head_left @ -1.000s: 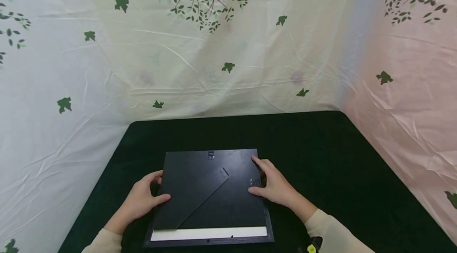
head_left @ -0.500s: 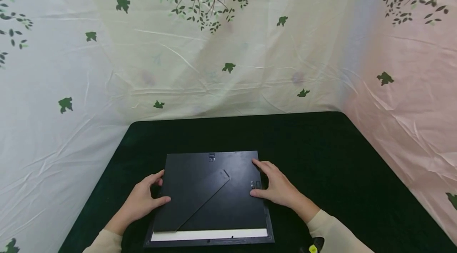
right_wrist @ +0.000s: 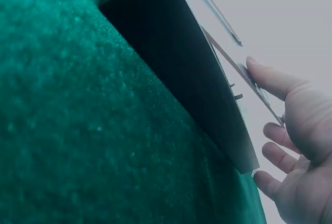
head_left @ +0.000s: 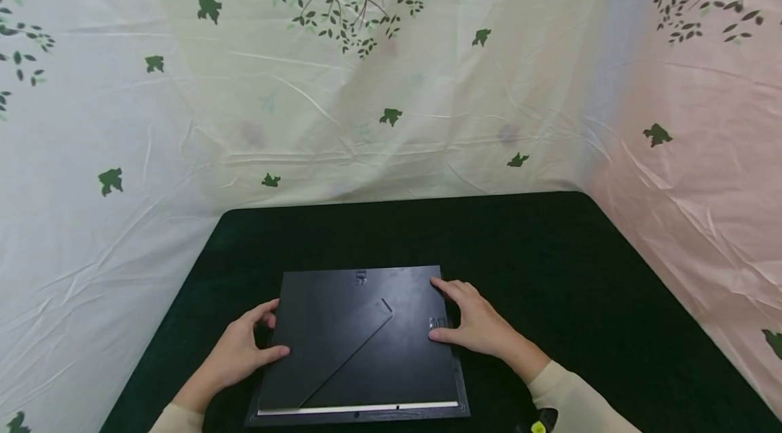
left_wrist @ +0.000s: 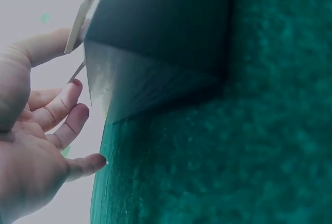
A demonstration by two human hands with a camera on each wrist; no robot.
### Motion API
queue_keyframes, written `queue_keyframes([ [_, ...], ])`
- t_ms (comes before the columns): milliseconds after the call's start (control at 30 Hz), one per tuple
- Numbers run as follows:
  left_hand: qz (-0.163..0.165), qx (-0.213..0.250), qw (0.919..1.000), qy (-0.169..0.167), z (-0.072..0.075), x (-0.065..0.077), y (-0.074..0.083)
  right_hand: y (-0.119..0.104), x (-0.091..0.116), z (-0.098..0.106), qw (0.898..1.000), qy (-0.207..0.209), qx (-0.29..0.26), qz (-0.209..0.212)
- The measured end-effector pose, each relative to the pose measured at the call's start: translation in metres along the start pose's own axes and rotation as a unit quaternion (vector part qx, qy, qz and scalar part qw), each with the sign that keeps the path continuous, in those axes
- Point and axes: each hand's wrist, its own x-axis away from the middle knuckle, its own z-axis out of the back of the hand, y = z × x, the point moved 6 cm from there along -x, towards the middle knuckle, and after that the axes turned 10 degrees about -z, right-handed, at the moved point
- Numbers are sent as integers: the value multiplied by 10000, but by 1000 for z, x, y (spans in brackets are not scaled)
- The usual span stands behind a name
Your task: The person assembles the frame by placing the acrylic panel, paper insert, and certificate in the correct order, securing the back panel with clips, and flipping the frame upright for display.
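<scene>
A black picture frame (head_left: 379, 417) lies face down on the dark green cloth. Above it is its black backing board (head_left: 354, 351), with a flat easel leg and metal hangers. My left hand (head_left: 235, 356) pinches the board's left edge, thumb on top. On the opposite edge, my right hand (head_left: 482, 326) pinches it beside a hanger. In the right wrist view the board's thin edge (right_wrist: 236, 68) slants up from the frame's side (right_wrist: 166, 53). A narrow white strip (head_left: 324, 410) shows along the near rim.
Dark green cloth (head_left: 519, 243) covers the table. Pale curtains (head_left: 305, 121) printed with leaves stand behind it and at both sides. A small black and yellow item (head_left: 539, 425) is by the right sleeve at the bottom edge.
Both hands have brought the backing board down and toward the near rim. The white strip there has become much narrower. The frame has stayed in place.
</scene>
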Motion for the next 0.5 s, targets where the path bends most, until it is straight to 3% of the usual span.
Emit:
queue_keyframes([
  [333,60,72,9999,-85,-2,4,-5,-2,2,-5,9995,-160,223,148],
  [500,-100,-134,9998,-93,-2,5,-6,-5,2,-7,9990,-260,259,258],
])
